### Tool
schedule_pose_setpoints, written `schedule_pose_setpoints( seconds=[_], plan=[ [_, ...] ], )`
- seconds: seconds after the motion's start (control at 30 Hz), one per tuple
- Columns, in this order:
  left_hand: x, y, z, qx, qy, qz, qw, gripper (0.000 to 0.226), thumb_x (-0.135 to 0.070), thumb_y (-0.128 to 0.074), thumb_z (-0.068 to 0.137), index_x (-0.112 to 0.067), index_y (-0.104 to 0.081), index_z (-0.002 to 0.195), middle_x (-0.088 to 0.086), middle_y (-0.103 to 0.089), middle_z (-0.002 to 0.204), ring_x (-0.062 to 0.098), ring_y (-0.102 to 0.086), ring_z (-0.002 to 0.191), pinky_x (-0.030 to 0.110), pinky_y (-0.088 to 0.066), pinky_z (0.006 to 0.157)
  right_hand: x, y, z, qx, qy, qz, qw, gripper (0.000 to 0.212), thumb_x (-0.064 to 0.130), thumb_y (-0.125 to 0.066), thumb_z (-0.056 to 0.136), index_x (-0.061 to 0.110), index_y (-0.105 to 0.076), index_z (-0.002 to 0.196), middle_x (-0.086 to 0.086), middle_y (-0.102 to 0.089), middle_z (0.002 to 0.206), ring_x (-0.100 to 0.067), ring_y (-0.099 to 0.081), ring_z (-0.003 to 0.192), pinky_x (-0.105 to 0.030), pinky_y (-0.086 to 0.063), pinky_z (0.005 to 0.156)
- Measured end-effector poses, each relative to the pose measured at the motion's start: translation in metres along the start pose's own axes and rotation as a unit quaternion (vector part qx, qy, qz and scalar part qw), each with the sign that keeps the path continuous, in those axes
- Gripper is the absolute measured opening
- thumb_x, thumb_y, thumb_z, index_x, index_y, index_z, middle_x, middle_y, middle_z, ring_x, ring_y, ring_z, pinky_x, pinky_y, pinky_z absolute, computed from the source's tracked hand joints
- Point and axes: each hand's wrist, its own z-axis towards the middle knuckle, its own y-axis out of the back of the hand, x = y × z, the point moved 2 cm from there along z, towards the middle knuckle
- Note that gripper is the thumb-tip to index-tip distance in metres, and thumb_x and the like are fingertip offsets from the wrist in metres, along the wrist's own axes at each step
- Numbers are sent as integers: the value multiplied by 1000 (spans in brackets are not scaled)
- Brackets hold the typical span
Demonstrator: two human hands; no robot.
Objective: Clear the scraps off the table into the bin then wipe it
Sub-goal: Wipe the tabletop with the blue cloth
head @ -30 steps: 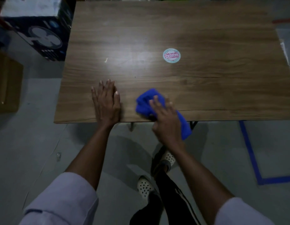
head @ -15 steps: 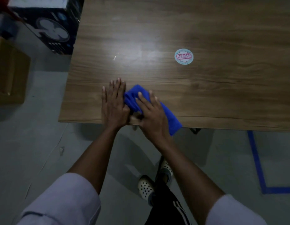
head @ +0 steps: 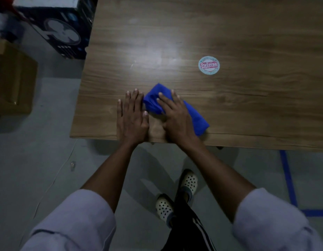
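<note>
A bunched blue cloth [head: 153, 100] lies on the wooden table [head: 229, 109] near its front edge. My right hand [head: 177, 116] lies flat on the cloth with fingers spread, pressing it down. My left hand [head: 131, 116] rests flat on the table just left of the cloth, its fingertips touching the cloth's edge. A small pale speck [head: 131, 65] sits on the tabletop beyond my hands. No bin is in view.
A round sticker [head: 209, 65] with red lettering is stuck on the table to the right of centre. A dark fan box [head: 63, 31] stands on the floor at the table's left end, with a cardboard box [head: 12, 82] further left. Blue tape [head: 289, 180] marks the floor at right.
My right hand has slid the cloth leftwards along the front edge until it met my left hand, then pushed it slightly away from the edge. My left hand stayed flat in place.
</note>
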Motion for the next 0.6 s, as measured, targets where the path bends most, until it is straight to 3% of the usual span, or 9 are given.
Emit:
schedule_pose_setpoints(
  seconds=[0.03,0.1,0.2,0.27,0.4,0.5,0.6],
  plan=[
    [0,1,0,2,0,-2,1000,66,-34,-33,96,-13,-30,159,4,-24,168,23,-16,157,47,-7,127,-17,10,-9,3,11,-6,1000,79,-9,-61,64,6,-55,142,-8,-49,153,-41,-30,148,-51,-25,121],
    [-2,2,0,5,3,-1,1000,66,-33,-33,96,-14,-29,159,4,-22,169,23,-14,157,47,-5,127,-55,35,-17,2,-46,-16,999,82,-12,-58,64,9,-54,143,-6,-47,154,-38,-28,149,-49,-27,121],
    [-6,2,0,-1,9,10,1000,66,-31,-34,96,-13,-28,160,5,-21,169,24,-13,157,48,-5,127,-83,54,10,-38,-161,-39,985,76,-13,-56,74,8,-50,147,-4,-41,158,-35,-22,152,-43,-13,125],
    [-6,1,0,-4,8,16,1000,67,-30,-36,95,-12,-29,159,5,-22,169,25,-13,157,49,-7,127,-72,45,33,-66,-178,-22,982,74,-9,-57,78,8,-45,149,-5,-37,160,-36,-18,153,-41,-8,126],
    [-5,-1,1,-2,11,16,1000,68,-31,-36,94,-9,-30,159,7,-22,168,25,-15,157,51,-10,127,0,-3,33,-22,-82,32,996,66,1,-58,85,6,-44,150,-6,-40,159,-37,-17,153,-39,-5,125],
    [-1,1,1,5,7,2,1000,77,-28,-34,86,-5,-29,159,9,-24,168,26,-17,156,52,-11,126,29,-13,4,-16,-3,63,998,55,13,-44,81,0,-64,130,-11,-58,144,-44,-38,143,-50,-25,119],
    [-3,3,1,10,-1,-7,1000,74,-28,-36,87,-10,-30,159,8,-24,168,25,-16,157,50,-8,127,1,3,-27,1,22,46,999,64,10,-39,72,6,-65,131,-6,-58,144,-41,-39,143,-51,-30,118]
  ],
)
